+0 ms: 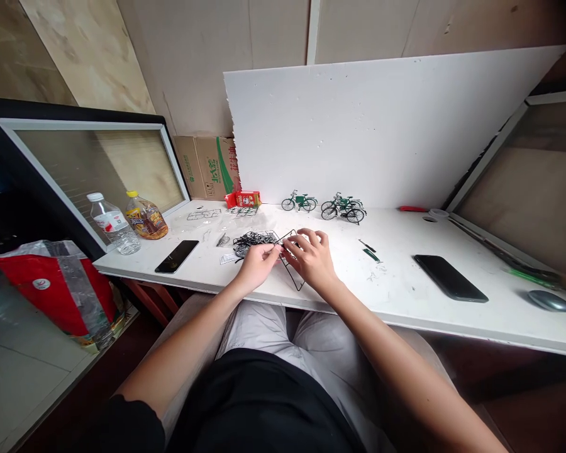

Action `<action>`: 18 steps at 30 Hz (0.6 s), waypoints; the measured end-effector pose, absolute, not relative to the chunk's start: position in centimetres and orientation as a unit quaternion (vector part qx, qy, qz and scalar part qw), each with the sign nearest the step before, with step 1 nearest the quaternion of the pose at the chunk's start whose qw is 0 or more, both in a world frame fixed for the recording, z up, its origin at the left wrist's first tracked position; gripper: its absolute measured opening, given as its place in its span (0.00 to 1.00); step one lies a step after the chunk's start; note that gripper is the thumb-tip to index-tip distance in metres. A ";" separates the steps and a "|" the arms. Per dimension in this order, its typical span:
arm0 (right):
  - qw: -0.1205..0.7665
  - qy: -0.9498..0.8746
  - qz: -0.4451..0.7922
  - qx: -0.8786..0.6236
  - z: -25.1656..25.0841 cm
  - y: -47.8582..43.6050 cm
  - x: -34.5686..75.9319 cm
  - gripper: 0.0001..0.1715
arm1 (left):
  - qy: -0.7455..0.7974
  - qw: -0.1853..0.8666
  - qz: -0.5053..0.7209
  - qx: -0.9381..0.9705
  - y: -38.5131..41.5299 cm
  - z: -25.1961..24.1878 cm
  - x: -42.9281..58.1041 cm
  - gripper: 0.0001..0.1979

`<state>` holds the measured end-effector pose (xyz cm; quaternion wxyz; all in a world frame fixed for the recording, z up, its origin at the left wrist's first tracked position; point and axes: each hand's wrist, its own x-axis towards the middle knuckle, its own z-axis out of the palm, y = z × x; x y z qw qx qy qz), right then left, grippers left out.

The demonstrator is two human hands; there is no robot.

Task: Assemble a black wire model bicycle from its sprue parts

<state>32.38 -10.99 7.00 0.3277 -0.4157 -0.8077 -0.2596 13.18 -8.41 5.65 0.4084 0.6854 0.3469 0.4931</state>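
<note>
Both my hands meet over the near edge of the white table [405, 296]. My left hand [259, 263] is closed in a pinch on a small part at the edge of a thin black parts frame [293, 277]. My right hand [311, 255] lies on the same frame with its fingers curled down over it. Just behind my hands lies a pile of black plastic parts [253, 240]. Two small green model bicycles [300, 201] [343, 207] stand further back by the white board.
A black phone [177, 256] lies left of my hands, another black phone [449, 277] to the right. Two bottles [113, 223] [145, 216] stand at the left end. A red packet [243, 199], small green tools [370, 251], a grey mouse [549, 301] and a red bag [51, 283] are around.
</note>
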 end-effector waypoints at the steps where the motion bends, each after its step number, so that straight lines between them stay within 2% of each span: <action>1: 0.324 -0.813 -0.255 -0.411 7.1 -10.9 32.4 0.13 | 0.350 0.369 0.488 0.709 -8.4 5.7 13.0 0.21; 6: 0.316 -0.833 -0.231 -0.390 7.2 -10.5 32.4 0.13 | 0.349 0.229 0.490 0.765 -8.6 6.0 12.7 0.14; 13: 0.322 -0.834 -0.230 -0.384 6.6 -10.5 32.6 0.16 | 0.349 0.184 0.510 0.764 -9.1 5.9 13.3 0.08; 18: 0.332 -0.821 -0.196 -0.421 6.4 -10.3 32.5 0.17 | 0.334 0.026 0.545 0.769 -9.3 5.9 13.4 0.07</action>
